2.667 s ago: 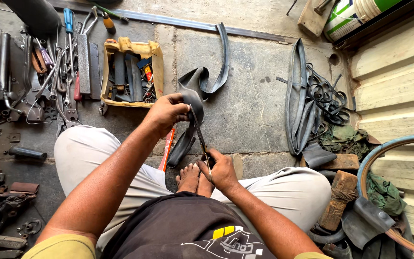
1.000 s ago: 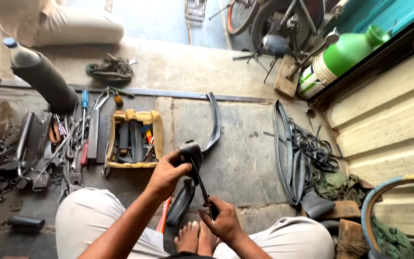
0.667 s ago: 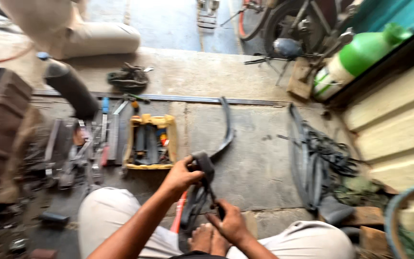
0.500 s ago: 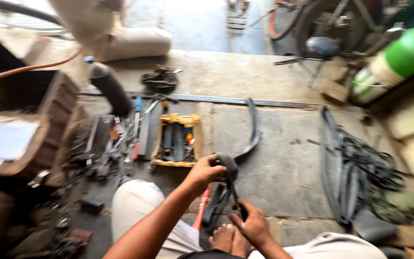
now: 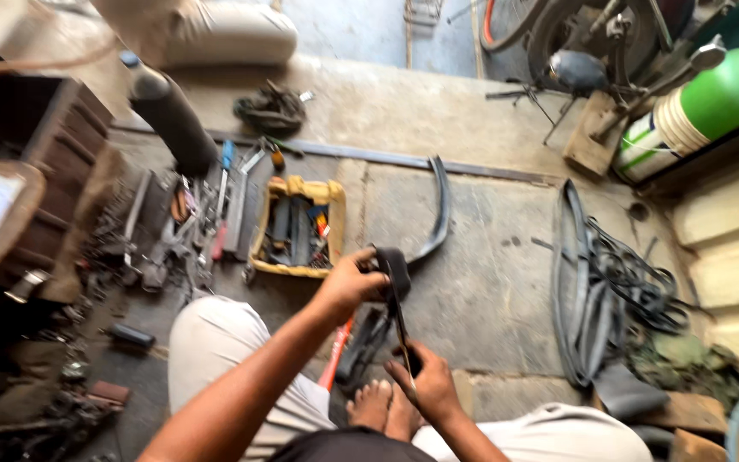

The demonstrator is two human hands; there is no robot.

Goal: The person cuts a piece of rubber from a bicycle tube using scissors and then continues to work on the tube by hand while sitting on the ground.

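Rubber inner tube (image 5: 393, 267), black, cut open into a long strip; held over the person's lap and bare feet (image 5: 384, 409), its far end trailing in a curve across the concrete floor (image 5: 481, 282).

Head view, holds: left hand (image 5: 348, 285) closed around the folded upper end of the strip. Right hand (image 5: 425, 385) closed low down on a thin dark tool, apparently scissors (image 5: 402, 329), whose blades run up along the rubber; blur hides the exact contact.

Head view, handling (judged): light, limp and stretchy; likely to sag and twist unless kept taut between two holds. Surface looks matt, probably grippy rather than slick. Best taken at the fold and at a point lower down.

Head view, surroundings:
- yellow tool tray (image 5: 298, 224) with small tools, just beyond the left hand
- spanners and screwdrivers (image 5: 211, 214) laid out left of the tray
- dark cylinder (image 5: 170, 120), leaning, farther left
- red-handled tool (image 5: 338, 361) beside the knee
- heap of old tyres and tubes (image 5: 609, 299), well to the right
- green container (image 5: 716, 98), upper right
- another person's light trousers (image 5: 215, 30), top edge

Obstructions: knees and feet crowd the space under the strip.
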